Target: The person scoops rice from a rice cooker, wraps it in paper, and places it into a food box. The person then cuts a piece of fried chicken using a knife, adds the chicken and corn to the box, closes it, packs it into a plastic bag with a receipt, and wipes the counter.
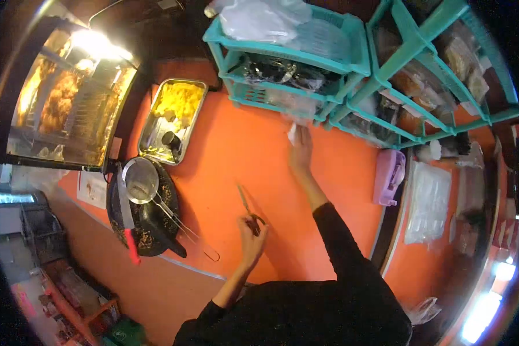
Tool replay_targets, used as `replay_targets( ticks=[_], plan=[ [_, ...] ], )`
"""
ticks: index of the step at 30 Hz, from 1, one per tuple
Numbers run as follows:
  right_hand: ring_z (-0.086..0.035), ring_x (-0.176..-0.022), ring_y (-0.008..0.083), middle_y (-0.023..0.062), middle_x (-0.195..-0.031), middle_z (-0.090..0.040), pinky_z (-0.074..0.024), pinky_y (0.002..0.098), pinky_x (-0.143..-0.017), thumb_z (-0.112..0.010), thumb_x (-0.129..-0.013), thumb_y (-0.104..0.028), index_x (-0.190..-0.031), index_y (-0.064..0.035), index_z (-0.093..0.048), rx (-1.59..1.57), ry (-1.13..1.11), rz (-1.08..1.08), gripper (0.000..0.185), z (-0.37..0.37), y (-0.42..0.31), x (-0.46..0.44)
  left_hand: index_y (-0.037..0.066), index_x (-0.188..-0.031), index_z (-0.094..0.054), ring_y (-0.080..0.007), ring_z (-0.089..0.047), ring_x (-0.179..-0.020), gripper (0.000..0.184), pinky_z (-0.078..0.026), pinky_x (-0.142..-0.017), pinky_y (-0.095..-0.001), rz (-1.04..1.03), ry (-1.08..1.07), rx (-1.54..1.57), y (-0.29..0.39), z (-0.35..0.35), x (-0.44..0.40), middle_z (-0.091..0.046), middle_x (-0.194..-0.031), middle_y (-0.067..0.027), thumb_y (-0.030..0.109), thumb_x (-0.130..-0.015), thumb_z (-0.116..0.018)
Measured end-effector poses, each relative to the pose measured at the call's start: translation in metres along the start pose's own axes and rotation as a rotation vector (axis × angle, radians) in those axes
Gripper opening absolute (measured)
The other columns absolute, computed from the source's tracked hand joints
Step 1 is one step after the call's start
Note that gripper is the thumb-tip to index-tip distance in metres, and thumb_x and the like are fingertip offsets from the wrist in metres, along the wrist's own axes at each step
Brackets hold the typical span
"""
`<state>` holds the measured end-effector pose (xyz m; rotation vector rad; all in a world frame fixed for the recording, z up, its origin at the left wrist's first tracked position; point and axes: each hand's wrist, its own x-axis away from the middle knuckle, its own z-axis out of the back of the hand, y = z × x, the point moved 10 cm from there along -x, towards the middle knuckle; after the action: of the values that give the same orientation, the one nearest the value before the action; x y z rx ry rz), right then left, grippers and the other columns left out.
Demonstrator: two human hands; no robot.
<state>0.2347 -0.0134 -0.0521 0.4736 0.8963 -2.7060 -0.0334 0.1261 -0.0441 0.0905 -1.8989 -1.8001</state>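
My left hand [252,242] is closed around the handles of a pair of scissors [244,199], held above the orange tabletop with the blades pointing away from me. Stretched forward, my right hand [301,153] is at the foot of a teal plastic rack [294,55]. A small white piece [293,134], perhaps paper or plastic, shows at its fingers; the grip itself is blurred. Just beyond those fingers, clear plastic bags [294,104] fill the rack's lowest tier.
A metal tray [181,147] of yellow food stands at the left. Nearer lies a dark mortar [150,245] bearing a strainer [140,180] and a red-handled knife [131,245]. A lit glass display case [69,98] is far left. A purple tape dispenser [388,179] sits right.
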Motion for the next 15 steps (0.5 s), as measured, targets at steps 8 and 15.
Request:
replay_targets(
  ticks=[8,15],
  plan=[
    [-0.033,-0.131,0.0334,0.0117,-0.142,-0.036,-0.0224,0.0435,-0.110,-0.048,-0.085,-0.007,-0.139,-0.0078,-0.035,-0.050,-0.290,0.477,0.056,-0.081,-0.130,0.005,0.007,-0.104,-0.030,-0.0105,-0.040,-0.074,0.046,-0.039,-0.063,-0.0251,-0.020,-0.107,-0.117,0.033,0.026,0.052,-0.041,-0.094,-0.0073,0.014,-0.078,-0.068],
    [-0.042,-0.126,0.0284,0.0166,-0.137,-0.043,-0.0260,0.0419,-0.108,-0.036,-0.091,-0.007,-0.135,-0.0057,-0.041,-0.917,-0.520,0.041,0.044,-0.069,-0.108,0.035,0.007,-0.107,-0.031,-0.0125,-0.037,-0.076,0.050,-0.036,-0.068,-0.0282,-0.141,-0.127,-0.143,0.033,0.058,0.092,-0.034,-0.089,-0.0047,0.014,-0.076,-0.070]
  ],
)
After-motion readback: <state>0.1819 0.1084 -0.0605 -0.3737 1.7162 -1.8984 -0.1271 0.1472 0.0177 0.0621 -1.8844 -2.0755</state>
